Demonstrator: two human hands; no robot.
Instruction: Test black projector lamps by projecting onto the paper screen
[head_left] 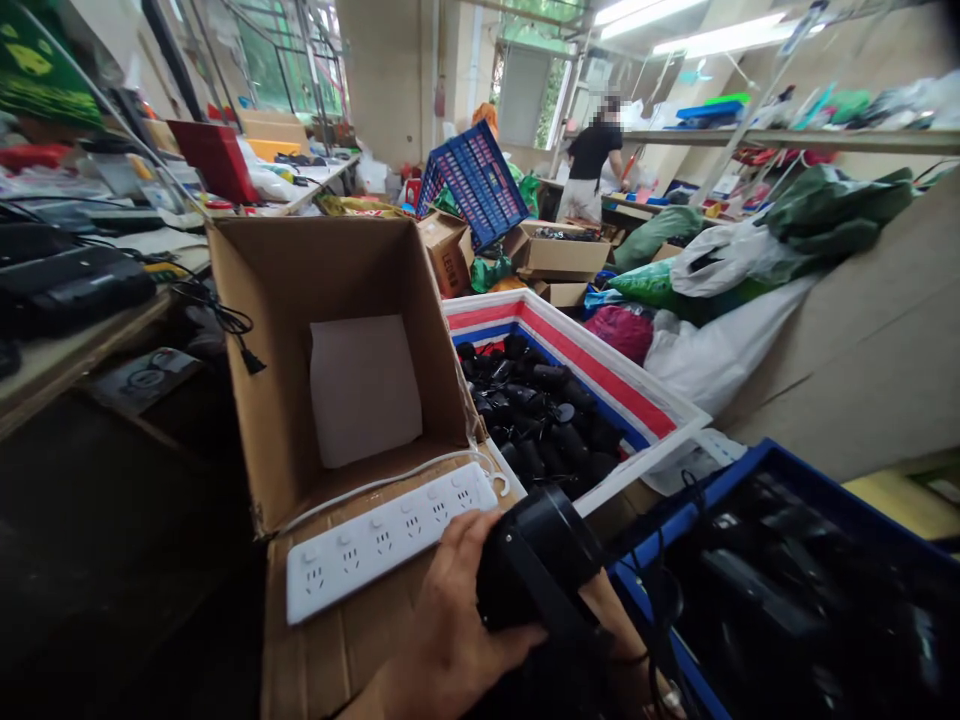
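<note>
A black round lamp-like device [536, 545] with a flat side bracket is held above the cardboard at the bottom centre. My left hand [454, 610] is closed around its left side, fingers on top and thumb beneath. Behind its right side is my right hand [611, 615], its fingers hidden by the device. Just left of my left hand, a white power strip [390, 540] with several sockets and switches lies on a cardboard flap [330, 650]. A black cord [660, 600] hangs beside my right wrist.
An open cardboard box [259, 400] with a pale sheet inside stands behind the strip. A striped white-framed bin [600, 365] holds many black cylindrical parts. At right, a blue crate [637, 590] contains dark items. A co-worker [592, 160] stands far back near a tilted blue crate [480, 185].
</note>
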